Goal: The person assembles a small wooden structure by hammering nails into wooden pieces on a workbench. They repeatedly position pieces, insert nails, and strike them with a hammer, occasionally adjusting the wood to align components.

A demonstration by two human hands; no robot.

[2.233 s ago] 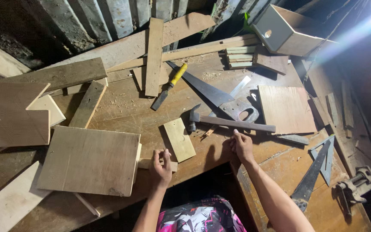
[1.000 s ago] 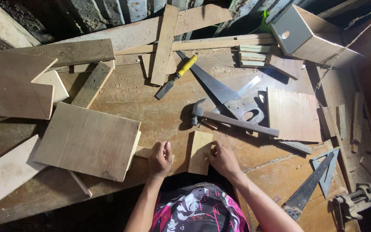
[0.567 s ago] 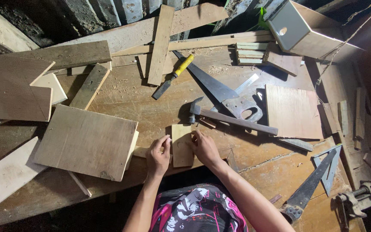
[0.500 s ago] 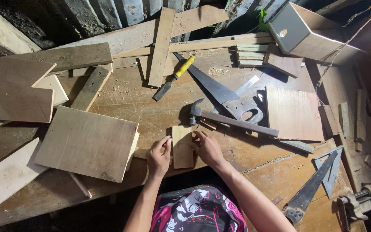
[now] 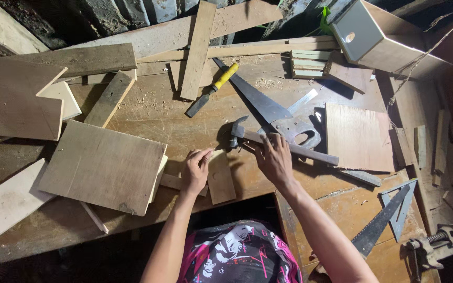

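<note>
A small rectangular wooden piece [image 5: 220, 178] lies flat on the wooden bench [image 5: 195, 131], near its front edge. Its long axis runs roughly from the person outward, tilted slightly to the left at the far end. The left hand [image 5: 196, 170] rests at the piece's left edge, fingers bent and touching its far corner, not closed around it. The right hand [image 5: 273, 157] lies over the wooden handle of a hammer [image 5: 284, 147]; its fingers are laid on the handle, but whether they close around it cannot be told. The hammer's long axis runs left to right, with the dark metal head at the left and the handle end pointing right and slightly toward the person.

Two handsaws show: one [image 5: 268, 112] lies just beyond the hammer, with its blade pointing away to the upper left and its grey grip under the hammer handle; the other [image 5: 381, 222] lies at the right front, with its dark blade slanting. One chisel with a yellow handle [image 5: 213, 89] lies diagonally farther out. One larger square plywood board [image 5: 103, 165] lies left of the left hand, and one more plywood panel [image 5: 357, 136] lies right of the hammer. One grey box with a round hole [image 5: 373, 36] sits at the far right. Rough planks and offcuts are scattered over the back, and sawdust covers the bench surface.
</note>
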